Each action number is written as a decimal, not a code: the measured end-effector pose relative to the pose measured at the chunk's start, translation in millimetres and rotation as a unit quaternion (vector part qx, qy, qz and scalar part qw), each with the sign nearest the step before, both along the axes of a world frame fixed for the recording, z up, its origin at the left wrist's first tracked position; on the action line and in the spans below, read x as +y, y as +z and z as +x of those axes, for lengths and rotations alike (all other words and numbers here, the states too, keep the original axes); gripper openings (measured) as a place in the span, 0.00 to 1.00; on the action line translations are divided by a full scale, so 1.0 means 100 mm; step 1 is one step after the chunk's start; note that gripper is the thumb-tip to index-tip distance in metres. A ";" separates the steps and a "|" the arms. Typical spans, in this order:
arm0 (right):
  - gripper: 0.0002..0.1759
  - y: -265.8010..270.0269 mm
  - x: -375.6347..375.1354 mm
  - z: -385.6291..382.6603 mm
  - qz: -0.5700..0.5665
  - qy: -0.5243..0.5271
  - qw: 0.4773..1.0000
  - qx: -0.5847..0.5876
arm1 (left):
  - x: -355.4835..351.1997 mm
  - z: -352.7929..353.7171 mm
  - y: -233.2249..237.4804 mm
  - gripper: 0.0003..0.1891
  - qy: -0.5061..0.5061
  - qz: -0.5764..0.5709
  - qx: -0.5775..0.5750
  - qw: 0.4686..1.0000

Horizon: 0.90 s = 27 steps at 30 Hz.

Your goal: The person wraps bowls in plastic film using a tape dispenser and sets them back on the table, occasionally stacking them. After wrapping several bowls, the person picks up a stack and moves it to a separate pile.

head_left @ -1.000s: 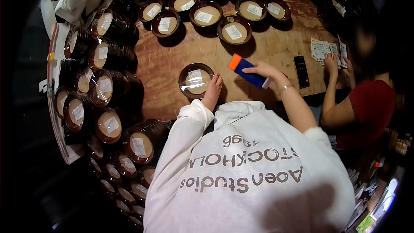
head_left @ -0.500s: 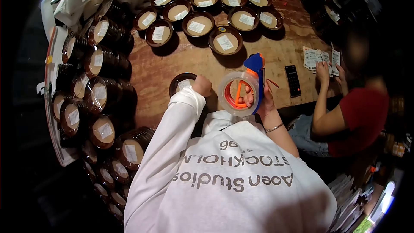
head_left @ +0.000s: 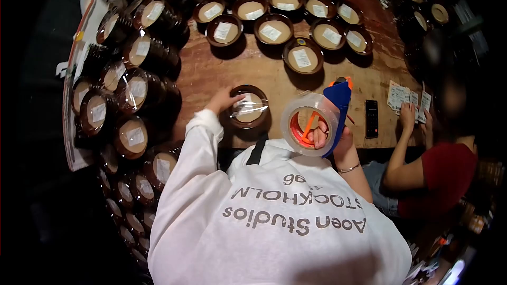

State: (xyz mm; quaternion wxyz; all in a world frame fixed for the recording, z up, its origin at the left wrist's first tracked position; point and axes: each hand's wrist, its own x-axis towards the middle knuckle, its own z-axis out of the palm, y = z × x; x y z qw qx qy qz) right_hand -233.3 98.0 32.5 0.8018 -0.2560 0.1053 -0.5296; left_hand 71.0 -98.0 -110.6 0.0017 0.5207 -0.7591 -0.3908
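Observation:
My left hand (head_left: pixel 224 100) is at the left side of a dark brown bowl (head_left: pixel 264 95). Its fingers stretch out and touch the rim. The bowl has a tan inside with a white paper label (head_left: pixel 244 103), and a shiny clear strip of tape (head_left: pixel 256 111) crosses it. My right hand (head_left: pixel 319 136) is closed round a blue and orange tape dispenser (head_left: pixel 338 95), with some fingers showing through the middle of its wide clear tape roll (head_left: pixel 289 121). The dispenser is raised to the right of the bowl.
Several labelled bowls (head_left: pixel 302 58) stand at the back of the wooden table (head_left: pixel 211 68). Wrapped bowl stacks (head_left: pixel 138 87) crowd the left side. A black phone (head_left: pixel 372 119) lies at right, near a co-worker's hands (head_left: pixel 407 115) holding paper labels (head_left: pixel 398 96).
My left hand has moved from the bowl's right side to its left, and its fist has loosened. The whole view has shifted. My right hand still holds the tape dispenser.

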 end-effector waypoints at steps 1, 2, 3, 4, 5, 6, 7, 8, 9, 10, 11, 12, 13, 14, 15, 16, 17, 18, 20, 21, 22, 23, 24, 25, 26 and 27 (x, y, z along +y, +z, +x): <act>0.32 -0.01 -0.03 0.01 0.005 -0.011 1.000 0.020 | 0.17 0.20 -0.09 0.28 0.080 0.126 0.161 0.975; 0.31 -0.03 -0.07 0.02 0.005 0.000 1.000 -0.007 | 0.34 0.25 -0.10 0.28 0.167 0.158 0.197 0.953; 0.31 -0.04 -0.11 0.04 0.006 0.007 1.000 -0.011 | 0.49 0.25 -0.10 0.28 0.251 0.188 0.231 0.921; 0.31 -0.02 -0.15 0.05 0.011 0.011 1.000 -0.007 | 0.61 0.27 -0.16 0.28 0.294 0.164 0.232 0.913; 0.30 0.00 -0.17 0.07 0.017 0.013 1.000 -0.003 | 0.71 0.26 -0.26 0.29 0.335 0.142 0.233 0.902; 0.30 0.05 -0.20 0.09 0.037 0.015 0.999 0.012 | 0.80 0.22 -0.45 0.31 0.395 0.158 0.248 0.870; 0.30 0.10 -0.24 0.11 0.039 0.021 0.999 0.012 | 0.97 -0.01 -0.22 0.31 0.502 0.249 0.314 0.767; 0.30 0.14 -0.29 0.15 0.029 0.024 0.999 0.018 | 1.06 -0.13 -0.33 0.31 0.525 0.251 0.384 0.716; 0.30 0.15 -0.33 0.19 0.019 0.026 0.999 0.023 | 1.13 -0.30 -0.11 0.33 0.559 0.363 0.438 0.603; 0.30 0.13 -0.35 0.21 0.018 0.032 0.999 0.024 | 1.19 -0.43 -0.14 0.33 0.559 0.363 0.485 0.566; 0.30 0.09 -0.37 0.22 0.034 0.031 0.998 0.039 | 1.22 -0.49 -0.16 0.33 0.556 0.362 0.531 0.527; 0.31 0.06 -0.36 0.22 0.051 0.030 0.997 0.056 | 1.22 -0.49 -0.21 0.33 0.557 0.363 0.532 0.524; 0.31 0.06 -0.36 0.22 0.052 0.034 0.996 0.060 | 1.21 -0.50 -0.26 0.34 0.552 0.358 0.547 0.518; 0.30 0.06 -0.38 0.23 0.048 0.032 0.995 0.079 | 1.21 -0.52 -0.31 0.35 0.548 0.352 0.561 0.510; 0.30 0.04 -0.38 0.23 0.044 0.031 0.994 0.097 | 1.20 -0.52 -0.26 0.35 0.550 0.351 0.564 0.506; 0.29 0.03 -0.37 0.25 0.068 0.030 0.992 0.104 | 1.20 -0.50 -0.15 0.35 0.594 0.329 0.534 0.503; 0.29 0.10 -0.35 0.23 0.067 0.032 0.991 0.107 | 1.19 -0.46 -0.07 0.36 0.635 0.308 0.503 0.499; 0.29 0.38 -0.36 0.28 0.029 0.053 0.989 0.134 | 1.18 -0.37 -0.23 0.36 0.688 0.250 0.430 0.528; 0.30 0.48 -0.41 0.33 -0.070 0.108 0.971 0.202 | 1.20 -0.21 -0.08 0.30 0.674 -0.007 0.368 0.640; 0.30 0.62 -0.37 0.37 -0.033 0.112 0.968 0.222 | 1.22 -0.19 0.24 0.25 0.616 -0.116 0.352 0.695; 0.29 0.69 -0.32 0.40 -0.037 0.074 0.955 0.284 | 1.23 -0.21 0.88 0.22 0.508 -0.138 0.437 0.730; 0.29 0.76 -0.27 0.42 -0.036 0.037 0.938 0.342 | 1.22 -0.19 1.35 0.21 0.400 -0.125 0.482 0.769; 0.29 0.95 -0.29 0.46 -0.089 0.050 0.920 0.377 | 1.22 -0.17 1.73 0.20 0.291 -0.160 0.450 0.829; 0.29 1.09 -0.33 0.48 -0.143 0.063 0.898 0.411 | 1.22 -0.17 2.14 0.19 0.180 -0.234 0.399 0.868; 0.27 1.02 -0.33 0.44 -0.165 0.105 0.886 0.421 | 1.22 -0.20 2.42 0.18 0.101 -0.247 0.416 0.869; 0.27 1.04 -0.31 0.46 -0.161 0.106 0.887 0.419 | 1.22 -0.16 2.64 0.20 0.019 -0.247 0.387 0.888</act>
